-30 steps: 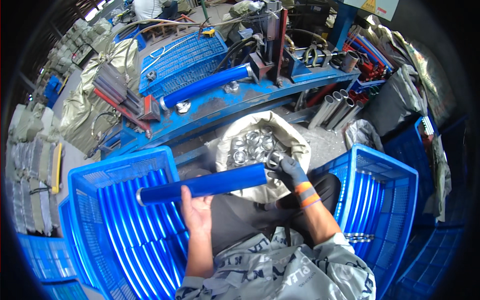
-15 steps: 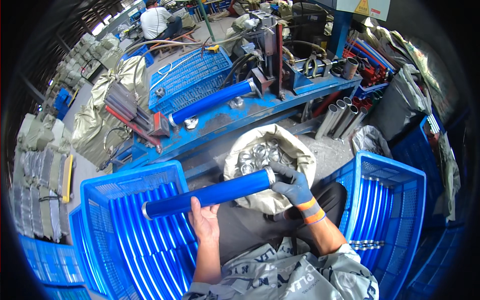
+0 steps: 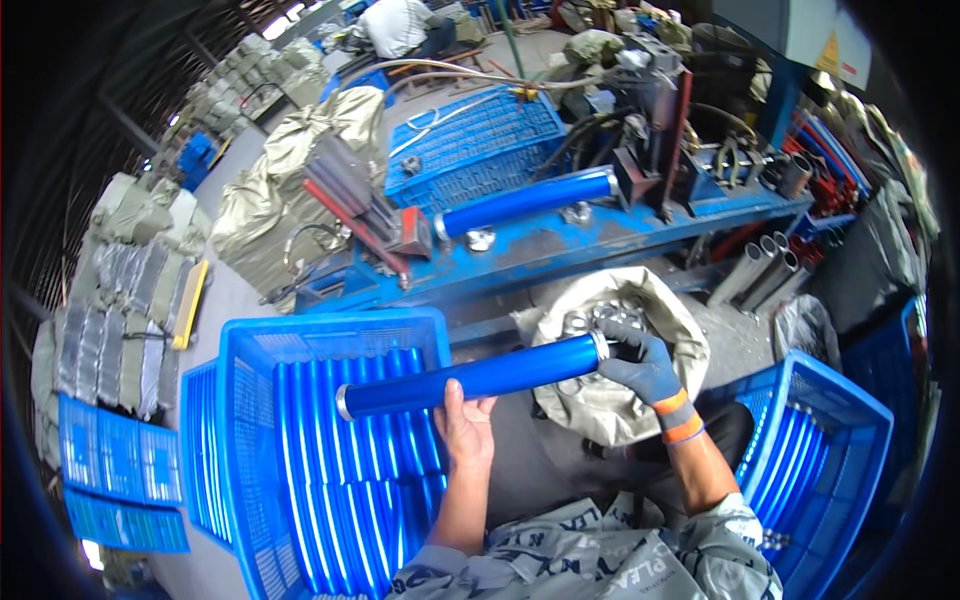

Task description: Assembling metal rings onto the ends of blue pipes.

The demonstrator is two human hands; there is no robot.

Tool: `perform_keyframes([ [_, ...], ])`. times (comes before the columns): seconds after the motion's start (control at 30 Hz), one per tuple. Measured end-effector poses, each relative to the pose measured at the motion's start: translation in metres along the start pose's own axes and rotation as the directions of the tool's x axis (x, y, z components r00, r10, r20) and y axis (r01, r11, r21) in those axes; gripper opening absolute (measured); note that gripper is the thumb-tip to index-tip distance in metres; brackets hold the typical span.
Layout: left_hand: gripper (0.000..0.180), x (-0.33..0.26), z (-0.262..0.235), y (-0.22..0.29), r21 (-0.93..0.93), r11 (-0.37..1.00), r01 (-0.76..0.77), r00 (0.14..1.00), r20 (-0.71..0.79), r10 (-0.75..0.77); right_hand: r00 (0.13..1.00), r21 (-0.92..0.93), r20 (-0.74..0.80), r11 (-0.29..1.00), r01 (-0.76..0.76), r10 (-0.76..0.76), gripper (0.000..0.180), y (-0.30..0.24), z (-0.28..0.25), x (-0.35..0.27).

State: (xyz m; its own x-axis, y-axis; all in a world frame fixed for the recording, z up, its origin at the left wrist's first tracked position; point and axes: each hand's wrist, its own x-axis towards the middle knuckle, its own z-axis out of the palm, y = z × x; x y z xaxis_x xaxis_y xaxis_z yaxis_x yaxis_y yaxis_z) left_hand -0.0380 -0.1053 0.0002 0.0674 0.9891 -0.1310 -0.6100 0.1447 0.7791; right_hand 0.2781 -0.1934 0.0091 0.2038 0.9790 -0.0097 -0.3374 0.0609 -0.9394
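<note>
A shiny blue tube (image 3: 475,376) lies almost level across my lap, its right end slightly higher, with a silver ring at each end. My bare left hand (image 3: 465,425) grips it from below near the middle, thumb on the near side. In a grey glove with an orange cuff, my right hand (image 3: 640,362) closes around the silver ring (image 3: 600,346) at the right end; some fingertips are hidden behind it. Just behind that hand an off-white sack (image 3: 685,310) stands with its top rolled back, holding many loose metal rings (image 3: 630,313).
Blue crates with blue tubes stand at left (image 3: 232,400) and right (image 3: 870,405). Beyond the sack, a blue metal workbench (image 3: 540,235) carries a clamping machine with another blue tube (image 3: 525,203) lying in it. Bare metal pipes (image 3: 750,272) lean under its right end. Far back sits another person (image 3: 395,28).
The whole view has swung left, so bench, crates and sack appear farther right. My hands keep nearly the same hold on the tube and its right ring.
</note>
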Motion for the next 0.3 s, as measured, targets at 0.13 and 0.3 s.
perform_keyframes([
  [0.13,0.072,0.028,-0.014,0.024,-0.126,0.992,0.012,0.998,-0.063,-0.020,0.992,-0.190,-0.043,0.976,0.105,-0.115,0.057,0.006,-0.011,0.090],
  [0.3,0.079,0.059,-0.037,0.060,-0.203,0.979,-0.032,0.998,-0.067,0.019,0.875,-0.760,0.067,0.544,0.355,-0.479,0.067,-0.011,-0.002,0.244],
])
